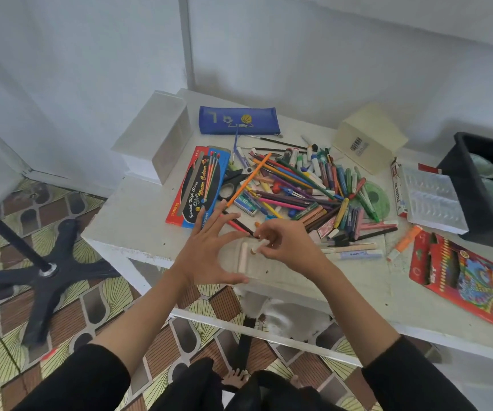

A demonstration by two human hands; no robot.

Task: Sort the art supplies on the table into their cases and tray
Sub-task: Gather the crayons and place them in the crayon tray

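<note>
Sitting on the table [138, 229] at its near edge, the clear tray [281, 277] looks light and slippery, so the left hand [209, 250] braces it with straight, spread fingers. The right hand [289, 244] pinches a pale pastel stick [259, 248] over it; the stick is likely brittle and best held mid-length.

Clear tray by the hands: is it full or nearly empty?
Nearly empty: the clear tray holds one pale crayon; its other visible grooves look bare.

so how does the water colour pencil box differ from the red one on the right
The water colour pencil box is red and blue with a black oval; the red pencil box shows a multicoloured picture. The first lies left of the pile, the second right of it. Both lie flat.
</note>
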